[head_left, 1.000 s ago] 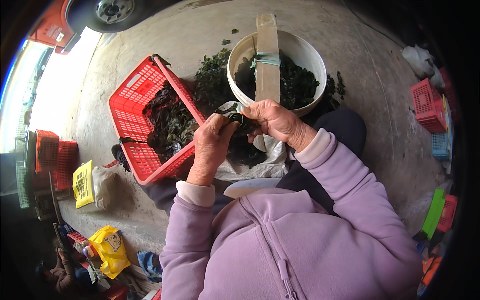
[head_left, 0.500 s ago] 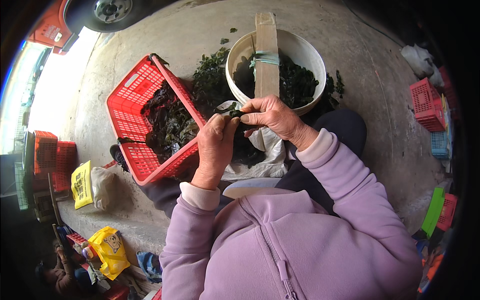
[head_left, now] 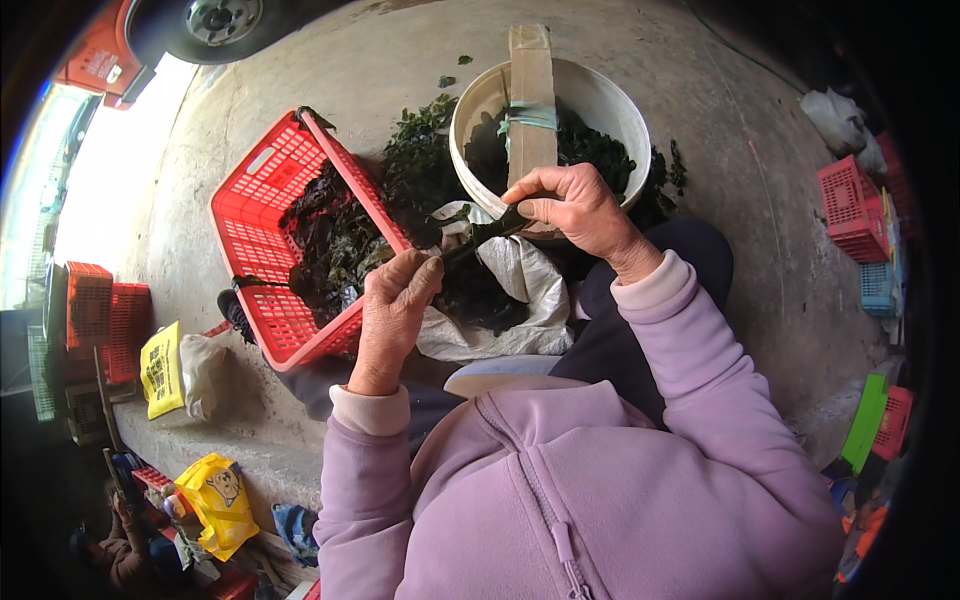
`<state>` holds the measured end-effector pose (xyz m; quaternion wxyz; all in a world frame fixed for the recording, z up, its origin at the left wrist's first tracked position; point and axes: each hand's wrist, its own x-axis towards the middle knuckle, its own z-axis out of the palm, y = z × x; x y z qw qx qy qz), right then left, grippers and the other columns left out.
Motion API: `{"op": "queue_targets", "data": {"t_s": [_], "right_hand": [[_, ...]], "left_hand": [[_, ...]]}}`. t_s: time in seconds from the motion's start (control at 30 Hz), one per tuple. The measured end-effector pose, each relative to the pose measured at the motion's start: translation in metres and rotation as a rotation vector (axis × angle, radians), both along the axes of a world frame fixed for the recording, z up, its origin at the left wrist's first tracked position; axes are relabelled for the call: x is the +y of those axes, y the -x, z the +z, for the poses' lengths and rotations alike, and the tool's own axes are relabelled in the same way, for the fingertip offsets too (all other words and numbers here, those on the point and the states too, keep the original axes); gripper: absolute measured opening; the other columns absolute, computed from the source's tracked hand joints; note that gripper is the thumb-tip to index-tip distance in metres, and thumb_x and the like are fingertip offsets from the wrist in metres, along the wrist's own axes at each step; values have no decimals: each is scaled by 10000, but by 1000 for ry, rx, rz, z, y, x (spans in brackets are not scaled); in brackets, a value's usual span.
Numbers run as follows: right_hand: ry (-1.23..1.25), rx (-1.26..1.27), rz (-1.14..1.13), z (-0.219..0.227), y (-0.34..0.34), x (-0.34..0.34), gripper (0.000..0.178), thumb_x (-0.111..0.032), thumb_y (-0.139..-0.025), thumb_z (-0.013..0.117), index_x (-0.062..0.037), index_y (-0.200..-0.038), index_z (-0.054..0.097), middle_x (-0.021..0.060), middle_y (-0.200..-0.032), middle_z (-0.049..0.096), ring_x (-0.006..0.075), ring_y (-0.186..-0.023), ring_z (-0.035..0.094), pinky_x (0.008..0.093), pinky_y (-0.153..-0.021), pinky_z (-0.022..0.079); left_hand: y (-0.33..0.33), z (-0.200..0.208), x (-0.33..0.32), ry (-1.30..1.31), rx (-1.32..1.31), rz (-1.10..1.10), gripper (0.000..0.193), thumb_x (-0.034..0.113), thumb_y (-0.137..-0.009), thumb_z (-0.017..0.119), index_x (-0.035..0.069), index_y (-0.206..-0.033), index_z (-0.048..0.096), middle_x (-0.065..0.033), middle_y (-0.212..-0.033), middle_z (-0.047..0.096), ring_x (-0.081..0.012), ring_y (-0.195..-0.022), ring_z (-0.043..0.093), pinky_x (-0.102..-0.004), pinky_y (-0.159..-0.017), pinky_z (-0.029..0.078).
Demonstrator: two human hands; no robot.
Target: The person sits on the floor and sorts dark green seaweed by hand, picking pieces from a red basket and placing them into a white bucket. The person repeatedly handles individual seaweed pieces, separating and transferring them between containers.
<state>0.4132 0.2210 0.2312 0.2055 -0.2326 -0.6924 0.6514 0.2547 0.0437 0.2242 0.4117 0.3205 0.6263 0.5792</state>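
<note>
Around you extends a grey concrete floor [head_left: 740, 130], crossed by thin lines at right. Strong daylight [head_left: 120, 180] enters ahead and to your left, beside a red vehicle [head_left: 92, 55] with a dark-tyred wheel [head_left: 220, 18]. Stacked crates [head_left: 127, 330] border your left; a red basket [head_left: 852, 212] borders your right.

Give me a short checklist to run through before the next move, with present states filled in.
1. Left hand grips the dark leaf strip: ok, pinched by thumb and finger.
2. Right hand grips the same strip: ok, also pinched.
3. Strip stretched between both hands: ok.
4. Board lies across the white bucket: ok.
5. Leaves off the floor: not ok, a dark heap lies beside the bucket.
6. Strip untorn: cannot tell.
</note>
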Motion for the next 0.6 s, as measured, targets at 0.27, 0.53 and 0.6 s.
{"op": "queue_targets", "data": {"t_s": [0.27, 0.53, 0.6], "right_hand": [[-152, 80, -167, 9, -12, -2, 131, 24, -823, 566, 15, -909, 664, -42, -743, 602, 14, -647, 472, 159, -590, 381], [-99, 172, -438, 29, -46, 36, 197, 42, -805, 554, 22, -975, 652, 37, -876, 650, 76, -747, 585, 188, -725, 459], [-90, 190, -505, 30, -59, 59, 207, 39, -815, 548, 26, -997, 646, 52, -896, 652, 91, -754, 596, 198, -728, 469]], "left_hand": [[-4, 0, 4, -39, -304, -17, 238, 166, -901, 548, 51, -694, 529, 53, -573, 417, -19, -468, 306, -187, -419, 211], [-6, -30, 19, 55, -122, -217, 465, 442, -966, 367, 25, -955, 571, -24, -773, 562, -86, -622, 529, -203, -532, 438], [11, -43, 12, 92, -167, -85, 383, 369, -954, 439, 20, -930, 593, -23, -763, 594, -82, -599, 536, -207, -523, 437]]}}
